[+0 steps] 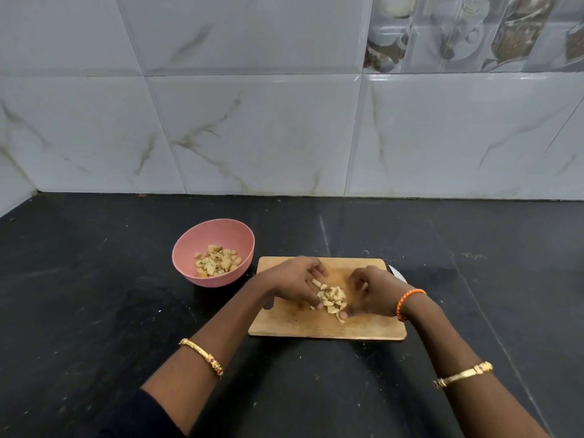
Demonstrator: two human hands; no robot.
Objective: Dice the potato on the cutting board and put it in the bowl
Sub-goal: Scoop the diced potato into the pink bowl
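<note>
A small pile of diced potato (331, 298) lies in the middle of a wooden cutting board (294, 324). My left hand (297, 279) and my right hand (373, 292) sit on either side of the pile, fingers curved inward and touching the pieces, cupping them between the two hands. A pink bowl (202, 245) stands to the left of the board and holds several diced potato pieces (218, 260).
A knife blade (396, 273) pokes out from behind my right hand at the board's right edge. The black countertop (94, 295) stretches all around, and a tiled wall (284, 137) rises behind it.
</note>
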